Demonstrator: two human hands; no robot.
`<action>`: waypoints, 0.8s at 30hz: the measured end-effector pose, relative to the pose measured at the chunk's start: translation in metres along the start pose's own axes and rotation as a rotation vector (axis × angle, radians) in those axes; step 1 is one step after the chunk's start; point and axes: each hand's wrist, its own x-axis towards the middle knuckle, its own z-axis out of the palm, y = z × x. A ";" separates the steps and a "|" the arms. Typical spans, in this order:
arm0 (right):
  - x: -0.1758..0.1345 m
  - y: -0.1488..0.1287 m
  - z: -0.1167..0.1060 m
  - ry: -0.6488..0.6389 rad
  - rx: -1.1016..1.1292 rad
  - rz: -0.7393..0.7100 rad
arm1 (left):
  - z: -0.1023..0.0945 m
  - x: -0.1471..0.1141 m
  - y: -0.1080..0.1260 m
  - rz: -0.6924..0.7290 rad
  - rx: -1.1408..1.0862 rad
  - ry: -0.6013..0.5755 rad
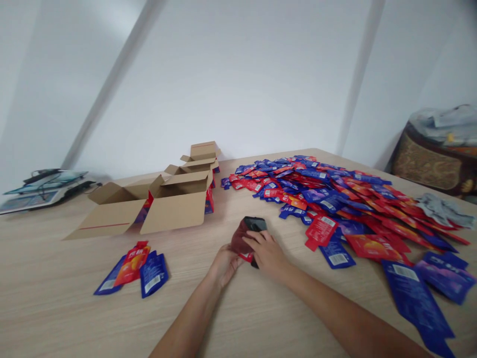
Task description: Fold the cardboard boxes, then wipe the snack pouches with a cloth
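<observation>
Near the middle of the table, my left hand (225,264) grips the lower left edge of a dark red piece (239,238), perhaps a pouch; a brighter red bit shows at its bottom. My right hand (269,251) is closed over a flat black object (255,223) that lies against the dark red piece. Its fingertips rest on both, and they cover much of the black object, so its kind is unclear. To the left lie several pouches: a red pouch (132,264) on top of blue ones, one of them a blue pouch (153,276) with a white barcode label.
A large heap of red and blue pouches (316,191) spreads over the right side. Open cardboard boxes (175,209) stand in a row at the back left, flaps out. Beyond them is a flat scale-like device (44,194). A patterned brown bag or chair (428,159) stands far right.
</observation>
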 end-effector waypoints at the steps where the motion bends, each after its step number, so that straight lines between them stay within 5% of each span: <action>1: 0.003 0.011 0.000 0.012 -0.038 0.064 | -0.002 0.001 0.000 -0.024 0.035 -0.016; 4: 0.010 0.041 0.002 0.046 -0.095 0.166 | -0.006 0.003 0.001 -0.013 0.175 -0.024; 6: 0.010 0.054 0.004 0.095 -0.059 0.191 | -0.006 0.002 0.002 0.127 0.340 0.030; 10: 0.008 0.071 0.008 0.278 0.125 0.279 | -0.003 -0.004 0.002 0.531 0.970 -0.028; 12: 0.008 0.078 0.006 0.396 0.205 0.329 | -0.002 -0.007 0.000 0.595 1.294 -0.086; 15: 0.007 0.074 -0.001 0.495 0.250 0.319 | -0.002 -0.008 -0.003 0.617 1.571 -0.012; 18: 0.001 0.044 -0.006 0.398 0.206 0.145 | -0.005 -0.006 -0.005 0.649 1.646 0.086; 21: -0.006 0.008 -0.003 0.145 0.106 -0.063 | -0.007 -0.003 -0.003 0.655 1.661 0.086; 24: -0.005 -0.003 0.000 0.047 -0.003 -0.047 | -0.006 -0.001 -0.001 0.623 1.683 0.095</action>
